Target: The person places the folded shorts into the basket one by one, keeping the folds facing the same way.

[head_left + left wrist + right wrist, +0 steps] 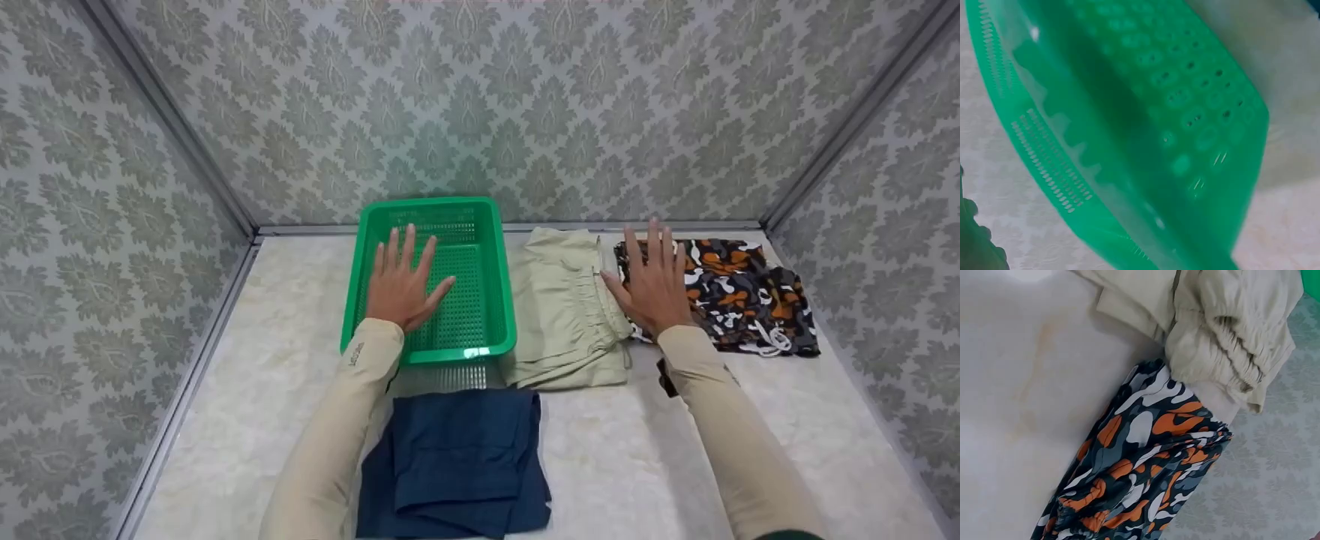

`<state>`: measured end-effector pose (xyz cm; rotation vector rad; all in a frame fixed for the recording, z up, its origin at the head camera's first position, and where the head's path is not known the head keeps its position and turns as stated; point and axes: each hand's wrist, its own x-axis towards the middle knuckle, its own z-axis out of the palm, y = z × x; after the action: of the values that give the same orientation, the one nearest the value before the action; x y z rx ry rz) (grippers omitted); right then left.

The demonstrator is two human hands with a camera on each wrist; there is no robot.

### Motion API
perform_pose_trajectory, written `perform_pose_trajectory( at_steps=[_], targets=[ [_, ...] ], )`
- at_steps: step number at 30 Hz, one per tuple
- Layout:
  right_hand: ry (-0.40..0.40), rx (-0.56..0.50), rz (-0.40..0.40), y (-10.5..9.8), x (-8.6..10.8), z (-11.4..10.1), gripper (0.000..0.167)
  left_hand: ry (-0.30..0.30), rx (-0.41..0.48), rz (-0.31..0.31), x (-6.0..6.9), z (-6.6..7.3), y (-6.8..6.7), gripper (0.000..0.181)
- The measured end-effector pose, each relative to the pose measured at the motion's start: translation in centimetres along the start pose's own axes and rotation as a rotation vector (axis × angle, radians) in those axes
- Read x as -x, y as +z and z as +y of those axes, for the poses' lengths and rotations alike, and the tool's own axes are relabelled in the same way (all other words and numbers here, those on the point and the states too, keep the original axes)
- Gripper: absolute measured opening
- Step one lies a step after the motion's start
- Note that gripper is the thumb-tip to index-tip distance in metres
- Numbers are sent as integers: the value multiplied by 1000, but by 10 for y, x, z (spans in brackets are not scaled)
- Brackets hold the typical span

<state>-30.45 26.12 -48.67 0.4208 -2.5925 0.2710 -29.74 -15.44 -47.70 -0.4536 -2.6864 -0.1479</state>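
Observation:
My left hand [403, 289] is spread with straight fingers over the green plastic basket [502, 300], holding nothing. The basket's perforated side fills much of the left wrist view, and no clothing shows inside it. My right hand [654, 289], fingers also straight and spread, hovers between the folded beige trousers [562, 315] and the camouflage-print garment [727, 292] in orange, black and white. White drawstrings hang from that garment's right part. In the right wrist view, the beige elastic waistband [1235, 343] lies against the patterned cloth [1140, 455]. Folded navy trousers [465, 457] lie in front of the basket.
A pale marbled tabletop [262, 360] carries everything. Patterned wall panels [465, 105] close off the back and both sides, with grey metal strips along the corners. The basket and the beige trousers lie near the back edge, side by side.

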Motion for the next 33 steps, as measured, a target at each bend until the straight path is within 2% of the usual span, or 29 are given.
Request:
perform_pose_trajectory(
  at_steps=[3, 7, 11, 16, 19, 23, 29, 33],
  targets=[
    [-34, -33, 30, -3, -1, -8, 80, 38, -17, 51, 5, 3, -11, 69],
    [-79, -66, 43, -2, 8, -24, 78, 88, -2, 115, 21, 11, -26, 61],
    [-127, -113, 35, 6, 23, -45, 76, 141, 60, 157, 45, 25, -39, 49],
    [-190, -212, -6, 19, 49, -75, 70, 206, 161, 148, 83, 47, -47, 36],
    [-219, -264, -40, 25, 66, -94, 70, 199, 224, 109, 109, 61, -44, 35],
    [-252, -317, -88, 32, 89, -120, 72, 198, 276, 11, 143, 76, -32, 38],
    [-277, -365, -244, 40, 127, -158, 72, 217, 307, -218, 192, 95, -6, 45],
    [-299, -361, -334, 42, 147, -173, 68, 199, 320, -363, 214, 102, 4, 46]
  ],
)
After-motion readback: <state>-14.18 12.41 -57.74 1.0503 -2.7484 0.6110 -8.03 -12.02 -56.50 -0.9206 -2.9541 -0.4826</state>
